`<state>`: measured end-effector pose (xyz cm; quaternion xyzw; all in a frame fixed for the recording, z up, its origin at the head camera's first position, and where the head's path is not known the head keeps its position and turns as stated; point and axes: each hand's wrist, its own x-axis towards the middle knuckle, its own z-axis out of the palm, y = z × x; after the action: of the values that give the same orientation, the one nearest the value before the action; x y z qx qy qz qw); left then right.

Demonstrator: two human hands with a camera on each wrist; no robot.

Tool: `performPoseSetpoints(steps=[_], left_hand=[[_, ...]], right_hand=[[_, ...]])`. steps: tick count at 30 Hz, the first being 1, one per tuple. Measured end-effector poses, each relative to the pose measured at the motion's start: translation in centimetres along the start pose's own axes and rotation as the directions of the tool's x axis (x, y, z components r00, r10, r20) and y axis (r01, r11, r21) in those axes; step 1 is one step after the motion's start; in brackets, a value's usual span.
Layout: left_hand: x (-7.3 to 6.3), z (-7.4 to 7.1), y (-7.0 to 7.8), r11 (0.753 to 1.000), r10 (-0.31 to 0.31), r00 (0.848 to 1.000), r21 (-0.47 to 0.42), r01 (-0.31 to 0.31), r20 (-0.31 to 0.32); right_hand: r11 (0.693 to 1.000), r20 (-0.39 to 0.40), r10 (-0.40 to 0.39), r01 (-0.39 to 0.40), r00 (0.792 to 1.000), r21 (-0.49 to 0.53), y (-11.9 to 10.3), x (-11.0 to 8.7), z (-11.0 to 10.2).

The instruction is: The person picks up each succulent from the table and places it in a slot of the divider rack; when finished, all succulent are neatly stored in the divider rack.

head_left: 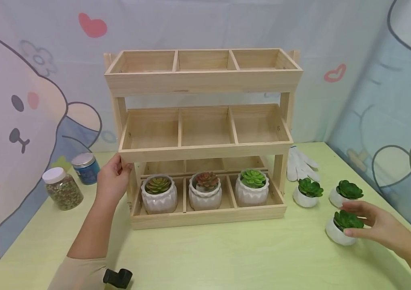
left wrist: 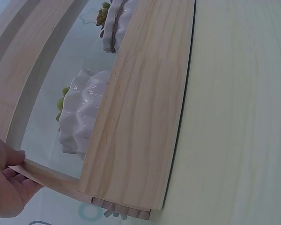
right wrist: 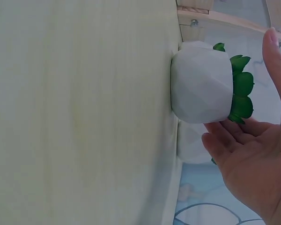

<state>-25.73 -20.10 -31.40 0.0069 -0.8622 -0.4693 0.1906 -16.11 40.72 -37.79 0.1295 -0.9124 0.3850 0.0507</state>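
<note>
Fingers (head_left: pixel 359 206) of the right hand (head_left: pixel 383 226) spread, uncurled, about a white pot (head_left: pixel 340 235) with a green plant (head_left: pixel 348 220) on the bench (head_left: pixel 219 257). Just past them stand two matching pots (head_left: pixel 304 199); farther, white gloves (head_left: pixel 301 166). The left hand (head_left: pixel 112 181) pinches the wooden rack (head_left: pixel 205 83) by its left post; rightward sit three larger pots (head_left: pixel 205 200), leftward two jars (head_left: pixel 63 191).

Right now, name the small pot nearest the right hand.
The front pot of the three right of the rack: the right hand brackets it; the other two stand farther back.
</note>
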Motion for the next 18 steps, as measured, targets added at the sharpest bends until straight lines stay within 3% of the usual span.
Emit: performPoseSetpoints(steps=[7,18], left_hand=[[0.0,0.0,0.1,1.000,0.001,1.000,0.000,-0.001,0.002],[0.0,-0.1,0.2,1.000,0.000,1.000,-0.012,0.000,0.010]], right_hand=[[0.999,0.077,-0.015,0.011,0.997,0.047,0.3,-0.2,0.3],[0.980,0.146,0.024,-0.052,0.989,0.192,1.2,0.0,0.3]])
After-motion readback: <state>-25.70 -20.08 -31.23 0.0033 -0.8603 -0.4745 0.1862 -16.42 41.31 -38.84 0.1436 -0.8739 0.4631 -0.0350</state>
